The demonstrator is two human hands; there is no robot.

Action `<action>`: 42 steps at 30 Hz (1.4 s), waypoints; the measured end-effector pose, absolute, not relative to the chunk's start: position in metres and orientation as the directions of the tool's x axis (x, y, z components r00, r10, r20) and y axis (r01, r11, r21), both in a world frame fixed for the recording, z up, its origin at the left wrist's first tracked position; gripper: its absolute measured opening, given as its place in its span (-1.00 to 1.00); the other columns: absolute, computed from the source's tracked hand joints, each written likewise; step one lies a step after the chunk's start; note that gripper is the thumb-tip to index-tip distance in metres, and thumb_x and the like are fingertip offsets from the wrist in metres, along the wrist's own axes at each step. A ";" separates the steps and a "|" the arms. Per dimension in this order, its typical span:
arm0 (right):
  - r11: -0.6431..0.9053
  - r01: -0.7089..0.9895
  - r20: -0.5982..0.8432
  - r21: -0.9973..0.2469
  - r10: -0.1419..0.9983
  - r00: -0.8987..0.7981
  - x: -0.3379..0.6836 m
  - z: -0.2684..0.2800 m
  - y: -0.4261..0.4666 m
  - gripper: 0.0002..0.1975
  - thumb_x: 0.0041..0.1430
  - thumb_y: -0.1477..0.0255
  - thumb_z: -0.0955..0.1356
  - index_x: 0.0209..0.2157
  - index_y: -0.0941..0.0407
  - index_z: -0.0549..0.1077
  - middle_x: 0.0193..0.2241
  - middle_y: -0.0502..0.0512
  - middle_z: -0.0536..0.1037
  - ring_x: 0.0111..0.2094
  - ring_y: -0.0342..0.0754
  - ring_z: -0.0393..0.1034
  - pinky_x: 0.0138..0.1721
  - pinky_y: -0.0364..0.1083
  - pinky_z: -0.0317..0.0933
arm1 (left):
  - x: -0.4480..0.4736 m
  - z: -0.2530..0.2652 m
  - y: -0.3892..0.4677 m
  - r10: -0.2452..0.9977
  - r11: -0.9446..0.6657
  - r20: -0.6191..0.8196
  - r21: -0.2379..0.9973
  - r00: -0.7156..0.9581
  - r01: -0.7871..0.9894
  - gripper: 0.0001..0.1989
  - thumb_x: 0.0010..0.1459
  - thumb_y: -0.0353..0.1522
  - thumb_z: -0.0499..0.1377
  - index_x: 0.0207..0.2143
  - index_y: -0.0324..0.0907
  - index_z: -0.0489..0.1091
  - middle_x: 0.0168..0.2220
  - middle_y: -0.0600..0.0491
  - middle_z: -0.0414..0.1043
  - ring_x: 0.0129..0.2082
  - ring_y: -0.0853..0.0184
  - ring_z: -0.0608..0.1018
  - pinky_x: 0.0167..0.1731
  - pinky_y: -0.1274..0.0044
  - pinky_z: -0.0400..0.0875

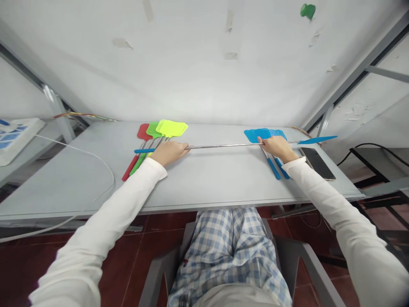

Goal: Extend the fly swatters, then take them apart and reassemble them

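Left to right. The blue plastic handle [143, 151] is left sticking out past the left grip [170, 153], which is closed round the metal. The thin, silvery metal shaft [220, 146] of the held blue swatter is stretched nearly level across the tabletop [207, 183], between both hands. The right grip [275, 147] is wrapped round the shaft near the flat blue plastic blade [318, 139], which is seen almost edge-on. For a good hold, both hands should be kept in line and any force directed along the shaft; a thin rod like this could be bent by sideways load. The blade is better left unsqueezed.

Around: a slack white cable [93, 154] is draped over the left side. A red plastic swatter [145, 131], a green plastic swatter [154, 129] and a bright yellow plastic swatter [173, 128] are fanned with heads overlapping; their shafts are crossed by the left arm and could be snagged. Blue plastic swatters [256, 135] are bunched at the right grip; contact cannot be told. A black phone [318, 164] is placed close to the right wrist, easily knocked.
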State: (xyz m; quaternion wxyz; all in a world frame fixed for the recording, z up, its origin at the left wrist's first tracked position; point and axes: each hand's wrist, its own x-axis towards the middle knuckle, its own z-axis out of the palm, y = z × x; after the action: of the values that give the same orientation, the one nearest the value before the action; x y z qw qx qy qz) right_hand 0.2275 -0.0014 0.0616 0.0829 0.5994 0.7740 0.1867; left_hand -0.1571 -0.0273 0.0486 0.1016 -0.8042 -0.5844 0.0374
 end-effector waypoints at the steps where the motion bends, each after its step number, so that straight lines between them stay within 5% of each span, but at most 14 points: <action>1: 0.210 0.899 0.096 0.385 0.959 -0.265 0.228 0.062 -0.002 -0.33 0.37 0.27 -0.04 -0.38 0.27 0.57 -0.43 0.39 0.58 -0.36 0.13 0.50 -0.38 -0.06 0.12 | -0.156 0.049 -0.027 0.949 -0.296 0.049 -0.205 0.312 0.933 -0.56 0.28 -0.16 -0.10 -0.14 -0.18 0.49 -0.36 -0.16 0.55 -0.27 0.10 0.59 -0.31 0.44 0.32; 10: 0.255 0.894 0.081 0.368 0.949 -0.304 0.210 0.058 -0.009 -0.33 0.38 0.25 -0.02 -0.36 0.26 0.58 -0.41 0.39 0.59 -0.30 0.15 0.52 -0.35 -0.06 0.18 | -0.128 0.057 -0.030 0.917 -0.397 -0.061 -0.213 0.393 0.893 -0.57 0.29 -0.21 -0.12 -0.10 -0.18 0.48 -0.28 -0.15 0.57 -0.26 0.13 0.60 -0.32 0.46 0.35; 16: 0.266 0.898 0.145 0.351 0.932 -0.333 0.183 0.066 -0.016 -0.34 0.39 0.26 -0.02 -0.35 0.27 0.57 -0.41 0.41 0.59 -0.31 0.14 0.52 -0.36 -0.06 0.17 | -0.106 0.062 -0.031 0.922 -0.381 0.000 -0.175 0.387 0.908 -0.55 0.30 -0.22 -0.12 -0.09 -0.22 0.48 -0.27 -0.19 0.56 -0.21 0.07 0.60 -0.29 0.42 0.36; 25: 0.320 0.882 0.051 0.345 0.932 -0.358 0.170 0.072 -0.032 -0.33 0.40 0.27 -0.03 -0.32 0.34 0.56 -0.38 0.46 0.58 -0.25 0.18 0.51 -0.33 -0.06 0.17 | -0.105 0.058 -0.036 0.929 -0.370 -0.073 -0.146 0.363 0.917 -0.55 0.30 -0.25 -0.13 0.00 -0.23 0.45 -0.18 -0.21 0.56 -0.16 0.06 0.59 -0.24 0.40 0.37; 32: 0.351 0.881 0.053 0.318 0.921 -0.386 0.148 0.076 -0.031 -0.35 0.40 0.26 -0.02 -0.26 0.32 0.56 -0.34 0.46 0.58 -0.21 0.18 0.51 -0.32 -0.07 0.18 | -0.087 0.047 -0.036 0.926 -0.376 -0.039 -0.038 0.374 0.926 -0.53 0.32 -0.25 -0.16 0.00 -0.23 0.45 -0.18 -0.20 0.56 -0.15 0.10 0.59 -0.22 0.42 0.36; 42: 0.360 0.899 0.110 0.251 0.912 -0.396 0.136 0.065 -0.030 -0.36 0.41 0.24 -0.03 -0.24 0.26 0.56 -0.34 0.42 0.59 -0.27 0.16 0.50 -0.39 -0.08 0.05 | -0.077 0.067 -0.041 0.936 -0.343 0.050 -0.103 0.349 0.934 -0.53 0.34 -0.19 -0.17 -0.11 -0.22 0.47 -0.25 -0.19 0.56 -0.19 0.09 0.59 -0.27 0.42 0.33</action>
State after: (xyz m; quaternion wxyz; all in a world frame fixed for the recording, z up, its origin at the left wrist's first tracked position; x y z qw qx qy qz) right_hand 0.1362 -0.0297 0.0645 0.0239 0.5492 0.8241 0.1364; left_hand -0.0774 -0.0411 0.0666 0.0567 -0.8195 -0.5702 0.0089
